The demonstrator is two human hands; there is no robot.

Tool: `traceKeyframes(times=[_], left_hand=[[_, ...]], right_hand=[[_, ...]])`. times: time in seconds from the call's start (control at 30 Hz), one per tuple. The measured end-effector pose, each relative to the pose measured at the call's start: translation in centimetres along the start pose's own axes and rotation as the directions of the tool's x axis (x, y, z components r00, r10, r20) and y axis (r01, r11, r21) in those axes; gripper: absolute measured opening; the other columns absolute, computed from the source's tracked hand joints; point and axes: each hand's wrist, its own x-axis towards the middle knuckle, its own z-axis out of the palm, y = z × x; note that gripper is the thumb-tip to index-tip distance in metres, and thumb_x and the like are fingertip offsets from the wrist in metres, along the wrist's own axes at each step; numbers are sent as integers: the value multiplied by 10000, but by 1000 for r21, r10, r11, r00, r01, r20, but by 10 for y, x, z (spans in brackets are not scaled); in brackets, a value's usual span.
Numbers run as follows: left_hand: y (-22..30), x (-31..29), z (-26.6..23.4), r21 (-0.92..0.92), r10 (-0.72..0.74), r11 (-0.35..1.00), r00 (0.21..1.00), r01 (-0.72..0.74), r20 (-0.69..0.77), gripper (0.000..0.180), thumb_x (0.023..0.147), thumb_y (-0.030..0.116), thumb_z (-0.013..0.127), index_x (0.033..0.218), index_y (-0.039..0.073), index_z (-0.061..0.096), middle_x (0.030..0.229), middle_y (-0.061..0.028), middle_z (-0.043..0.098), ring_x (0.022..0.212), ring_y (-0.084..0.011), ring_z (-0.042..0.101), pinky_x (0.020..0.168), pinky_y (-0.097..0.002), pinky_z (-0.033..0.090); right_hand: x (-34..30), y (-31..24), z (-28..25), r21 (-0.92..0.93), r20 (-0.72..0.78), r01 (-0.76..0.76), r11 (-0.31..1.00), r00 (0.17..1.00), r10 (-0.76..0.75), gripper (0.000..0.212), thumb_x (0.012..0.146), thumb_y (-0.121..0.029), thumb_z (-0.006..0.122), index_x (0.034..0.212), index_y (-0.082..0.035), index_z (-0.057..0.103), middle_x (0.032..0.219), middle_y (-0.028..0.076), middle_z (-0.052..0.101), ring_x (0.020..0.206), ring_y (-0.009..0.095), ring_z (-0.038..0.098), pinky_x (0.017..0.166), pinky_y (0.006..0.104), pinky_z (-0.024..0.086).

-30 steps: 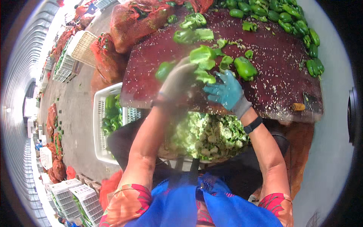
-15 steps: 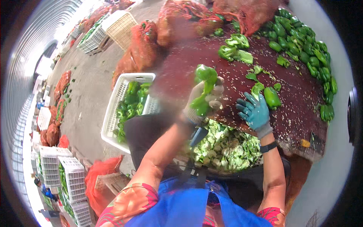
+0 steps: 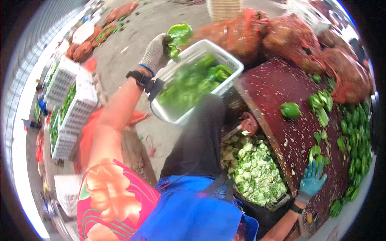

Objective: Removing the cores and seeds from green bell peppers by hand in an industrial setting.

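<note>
My left hand (image 3: pixel 156 54), in a pale knit glove, is stretched out to the left beside the far-left end of a white plastic crate (image 3: pixel 237 66). Its fingers are closed on cut green bell pepper pieces (image 3: pixel 179 35). Inside the crate lie more green peppers (image 3: pixel 193 82), partly blurred. My right hand (image 3: pixel 313 181), in a teal-coated glove, rests on the dark red tabletop (image 3: pixel 277 84) with fingers spread and holds nothing. Just beyond its fingertips are pepper scraps (image 3: pixel 315 152). Farther up the table sit a green pepper (image 3: pixel 290 110) and a cluster of cut peppers (image 3: pixel 320 102).
A container of pale green cores and trimmings (image 3: pixel 257 172) stands below the table's near edge. Whole peppers (image 3: pixel 356 148) are heaped along the right side. Red mesh sacks (image 3: pixel 237 34) line the far side. Stacked white crates (image 3: pixel 74 120) stand at left.
My left hand has swung left from above the table to beside the crate, carrying pepper. The view has turned left. A green pepper now lies on the table's left part. My right hand stays on the tabletop.
</note>
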Motion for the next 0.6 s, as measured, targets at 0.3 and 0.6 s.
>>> traceKeyframes(times=[0.3, 0.6], left_hand=[[-79, -71, -107, -247, -309, 947, 794, 206, -523, 238, 930, 168, 489, 1033, 4, 627, 896, -147, 682, 704, -275, 666, 598, -427, 574], [-168, -134, -75, 297, -285, 872, 896, 390, -340, 358, 906, 231, 535, 1211, 83, 649, 1063, -147, 708, 863, -270, 709, 736, -389, 579]], right_hand=[[-7, -10, -22, -3, 210, -72, 997, 975, 71, 736, 1059, -559, 242, 1622, -91, 163, 1679, 216, 90, 1548, 388, 139, 1263, 509, 124], [15, 15, 109, -265, -828, 28, 964, 505, -243, 698, 1063, -542, 288, 1587, -81, 302, 1622, 179, 329, 1487, 331, 347, 1176, 455, 372]])
